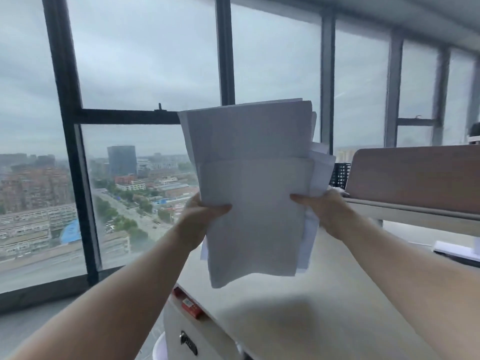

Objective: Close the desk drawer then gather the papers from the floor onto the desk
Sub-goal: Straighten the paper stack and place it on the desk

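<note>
A thick stack of white papers (255, 183) hangs upright in the air above the pale desk top (324, 307). My left hand (201, 213) grips the stack's left edge, thumb on the front sheet. My right hand (326, 210) grips its right edge the same way. Some sheets stick out unevenly at the right and bottom. Below the desk's left edge, the front of the drawer unit (192, 341) with a small lock shows; I cannot tell from here how far in it sits.
A wood-toned divider panel (415, 178) rises at the desk's far right, with a black mesh holder (340, 175) beside it. White items (457, 249) lie at the right edge. Red small objects (188, 304) sit by the desk's left edge. Tall windows stand ahead.
</note>
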A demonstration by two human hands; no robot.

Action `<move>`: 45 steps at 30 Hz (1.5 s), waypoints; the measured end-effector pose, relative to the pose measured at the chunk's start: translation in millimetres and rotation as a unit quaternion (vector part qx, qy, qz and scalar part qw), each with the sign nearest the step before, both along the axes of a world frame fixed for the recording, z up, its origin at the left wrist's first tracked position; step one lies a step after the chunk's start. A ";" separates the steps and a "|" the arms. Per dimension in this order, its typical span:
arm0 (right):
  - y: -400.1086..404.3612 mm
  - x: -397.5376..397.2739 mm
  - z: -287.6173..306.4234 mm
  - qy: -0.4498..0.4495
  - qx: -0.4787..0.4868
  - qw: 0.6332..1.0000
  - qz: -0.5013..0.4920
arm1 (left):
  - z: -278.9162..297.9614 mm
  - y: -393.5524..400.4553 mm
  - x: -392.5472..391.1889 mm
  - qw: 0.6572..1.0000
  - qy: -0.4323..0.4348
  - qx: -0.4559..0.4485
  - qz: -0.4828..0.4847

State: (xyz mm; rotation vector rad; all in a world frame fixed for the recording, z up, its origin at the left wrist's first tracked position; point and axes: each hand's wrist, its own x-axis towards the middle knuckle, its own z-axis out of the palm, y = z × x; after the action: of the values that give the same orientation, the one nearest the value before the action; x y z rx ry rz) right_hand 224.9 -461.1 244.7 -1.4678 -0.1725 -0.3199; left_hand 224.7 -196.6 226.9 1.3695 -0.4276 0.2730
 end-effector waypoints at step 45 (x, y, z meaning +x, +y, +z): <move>-38.0 34.9 -45.4 0.016 0.034 0.999 0.009 | -22.9 -88.9 42.2 0.997 0.034 -0.005 0.062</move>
State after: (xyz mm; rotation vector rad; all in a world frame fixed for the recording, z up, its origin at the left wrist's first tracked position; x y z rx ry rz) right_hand 259.8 -499.0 199.2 -1.4026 -0.1488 -0.2849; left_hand 266.9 -285.5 204.1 1.3944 -0.2844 0.3297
